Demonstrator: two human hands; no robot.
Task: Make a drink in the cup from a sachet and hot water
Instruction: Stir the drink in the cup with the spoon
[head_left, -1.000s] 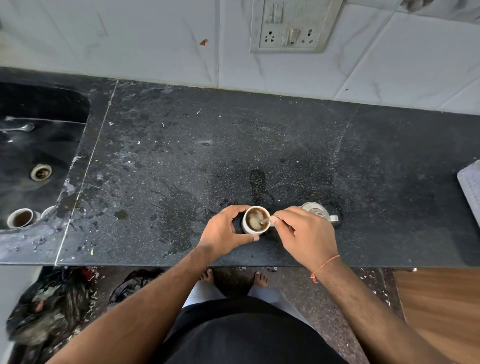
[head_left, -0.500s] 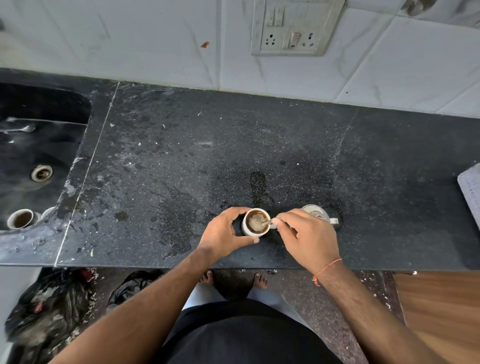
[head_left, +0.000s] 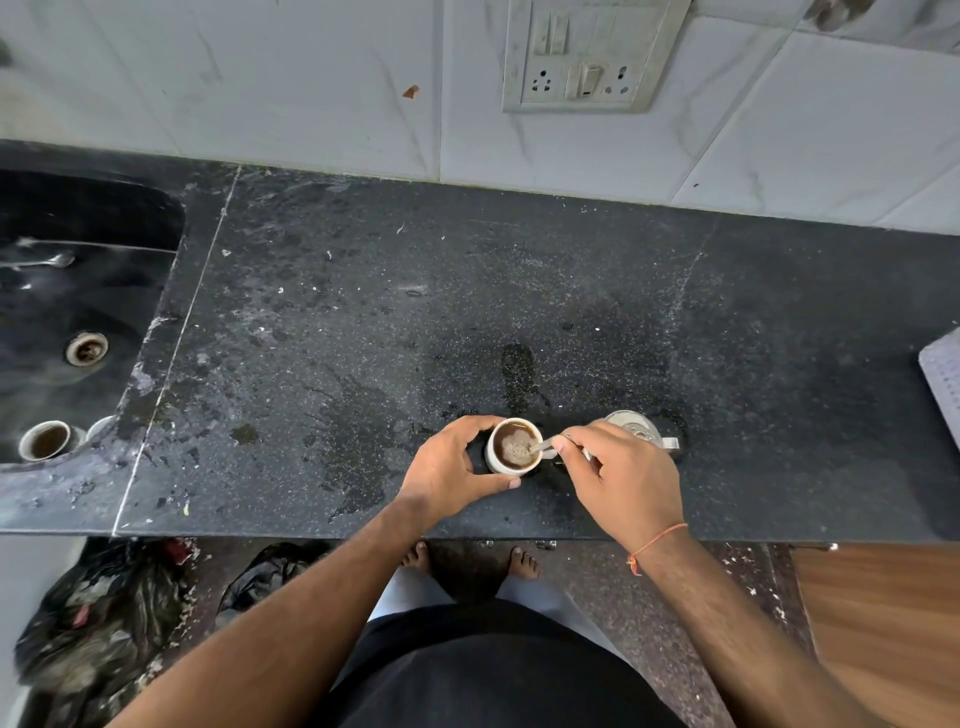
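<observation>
From the head view, a small white cup (head_left: 514, 447) stood near the front edge of the dark speckled tabletop (head_left: 363, 322), filled with brown, foamy liquid. The left hand (head_left: 447, 470) curled around the cup's left side, fingers (head_left: 480, 423) wrapped against its wall. The right hand (head_left: 623, 473) pinched a metal spoon (head_left: 543, 446) between its fingers, the spoon's bowl dipped in the drink. Just behind the right hand sat a steel vessel (head_left: 636, 428), partly hidden. To the far left, a sink (head_left: 78, 291) held another used cup (head_left: 45, 440). A switch plate (head_left: 584, 54) hung on the tiled wall.
</observation>
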